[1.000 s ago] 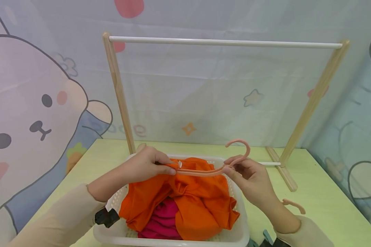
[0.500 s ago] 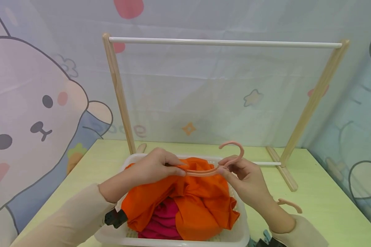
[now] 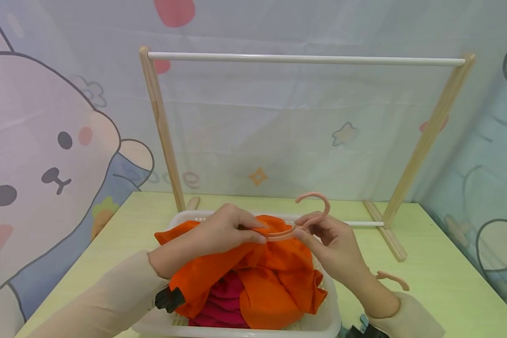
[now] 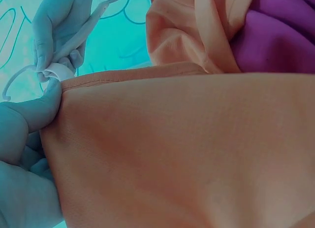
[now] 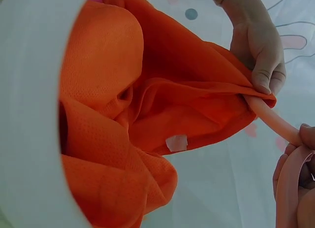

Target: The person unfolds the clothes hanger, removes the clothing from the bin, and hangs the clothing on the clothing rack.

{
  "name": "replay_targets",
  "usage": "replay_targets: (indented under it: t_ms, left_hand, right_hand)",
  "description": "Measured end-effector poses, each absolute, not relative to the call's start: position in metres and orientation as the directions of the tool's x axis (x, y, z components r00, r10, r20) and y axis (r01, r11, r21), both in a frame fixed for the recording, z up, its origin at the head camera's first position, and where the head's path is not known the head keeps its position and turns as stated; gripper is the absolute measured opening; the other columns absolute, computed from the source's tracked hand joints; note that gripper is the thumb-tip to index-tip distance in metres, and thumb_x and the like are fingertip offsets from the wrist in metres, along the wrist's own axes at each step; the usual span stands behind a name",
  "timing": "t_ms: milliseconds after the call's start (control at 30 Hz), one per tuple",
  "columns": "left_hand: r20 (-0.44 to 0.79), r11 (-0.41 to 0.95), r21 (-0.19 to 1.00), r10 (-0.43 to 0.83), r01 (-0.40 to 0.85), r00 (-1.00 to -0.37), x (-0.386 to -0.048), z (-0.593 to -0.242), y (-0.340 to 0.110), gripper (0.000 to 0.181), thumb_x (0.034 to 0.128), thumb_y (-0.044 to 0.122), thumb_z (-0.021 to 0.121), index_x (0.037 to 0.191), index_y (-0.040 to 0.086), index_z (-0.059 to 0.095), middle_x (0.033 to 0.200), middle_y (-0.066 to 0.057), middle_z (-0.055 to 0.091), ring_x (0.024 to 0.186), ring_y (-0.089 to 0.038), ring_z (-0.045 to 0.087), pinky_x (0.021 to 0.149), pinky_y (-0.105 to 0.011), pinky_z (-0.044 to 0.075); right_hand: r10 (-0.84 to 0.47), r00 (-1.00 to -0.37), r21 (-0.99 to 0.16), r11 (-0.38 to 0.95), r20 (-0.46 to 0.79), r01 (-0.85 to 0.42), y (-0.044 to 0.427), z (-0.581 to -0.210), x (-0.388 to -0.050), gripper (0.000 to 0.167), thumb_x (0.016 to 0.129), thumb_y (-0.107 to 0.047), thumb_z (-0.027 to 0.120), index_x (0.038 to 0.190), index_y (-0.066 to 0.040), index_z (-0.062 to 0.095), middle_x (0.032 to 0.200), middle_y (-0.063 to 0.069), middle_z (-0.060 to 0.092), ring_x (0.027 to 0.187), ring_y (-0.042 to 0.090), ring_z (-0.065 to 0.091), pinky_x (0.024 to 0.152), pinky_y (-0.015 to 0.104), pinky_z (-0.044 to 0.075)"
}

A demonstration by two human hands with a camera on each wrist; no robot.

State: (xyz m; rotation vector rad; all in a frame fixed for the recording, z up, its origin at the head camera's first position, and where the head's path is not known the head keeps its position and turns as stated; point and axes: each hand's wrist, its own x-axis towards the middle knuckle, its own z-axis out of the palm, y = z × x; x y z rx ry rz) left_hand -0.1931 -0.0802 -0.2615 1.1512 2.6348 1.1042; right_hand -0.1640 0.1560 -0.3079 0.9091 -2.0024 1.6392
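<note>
My left hand (image 3: 232, 227) pinches the edge of an orange garment (image 3: 274, 295) between thumb and fingers. One arm of a pink clothes hanger (image 3: 282, 236) runs under that edge, its tip hidden by the cloth. At the hanger's neck, just below the upright hook, my right hand (image 3: 331, 239) grips it. The right wrist view shows the hanger arm (image 5: 275, 122) entering the garment's opening, where a small white label (image 5: 177, 143) is visible. Most of the orange cloth lies bunched in a white basket (image 3: 236, 333), over a folded magenta cloth (image 3: 221, 303).
Behind the basket stands a rack with wooden legs and a white top bar (image 3: 308, 59). A second pink hanger (image 3: 393, 278) lies on the pale green table (image 3: 443, 281) beside my right forearm. A printed curtain (image 3: 279, 126) hangs at the back.
My left hand has moved right along the hanger, drawing the orange edge farther over its arm. My right hand has shifted slightly left with the hanger.
</note>
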Motion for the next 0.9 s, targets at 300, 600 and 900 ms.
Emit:
replay_targets:
  t_ms: [300, 600, 900]
  left_hand:
    - [0.200, 0.421, 0.659, 0.700, 0.623, -0.685, -0.193, -0.266, -0.069, 0.019, 0.0876, 0.013, 0.070, 0.105, 0.006, 0.076, 0.100, -0.005, 0.073, 0.078, -0.004, 0.062, 0.069, -0.018, 0.051]
    - [0.223, 0.389, 0.667, 0.710, 0.636, -0.668, -0.192, -0.267, -0.061, 0.018, 0.0870, 0.013, 0.071, 0.102, 0.005, 0.076, 0.071, 0.003, 0.066, 0.055, -0.002, 0.039, 0.055, -0.016, 0.037]
    - [0.266, 0.349, 0.664, 0.716, 0.661, -0.645, -0.193, -0.265, -0.056, 0.011, 0.0866, 0.011, 0.071, 0.093, 0.005, 0.077, 0.074, 0.004, 0.064, 0.056, -0.003, 0.039, 0.055, -0.016, 0.036]
  right_hand:
    - [-0.252, -0.662, -0.669, 0.069, 0.706, -0.740, 0.151, -0.311, -0.165, 0.010, 0.086, 0.010, 0.064, 0.094, 0.004, 0.066, 0.095, -0.003, 0.066, 0.079, 0.011, 0.057, 0.072, 0.017, 0.050]
    - [-0.265, -0.651, -0.660, 0.064, 0.712, -0.748, 0.149, -0.311, -0.166, 0.012, 0.086, 0.010, 0.065, 0.096, 0.004, 0.066, 0.095, 0.001, 0.065, 0.079, 0.011, 0.057, 0.070, 0.018, 0.049]
    - [-0.252, -0.677, -0.683, 0.081, 0.691, -0.726, 0.150, -0.309, -0.165, 0.013, 0.086, 0.009, 0.065, 0.096, 0.002, 0.067, 0.096, 0.000, 0.065, 0.081, 0.011, 0.058, 0.072, 0.018, 0.051]
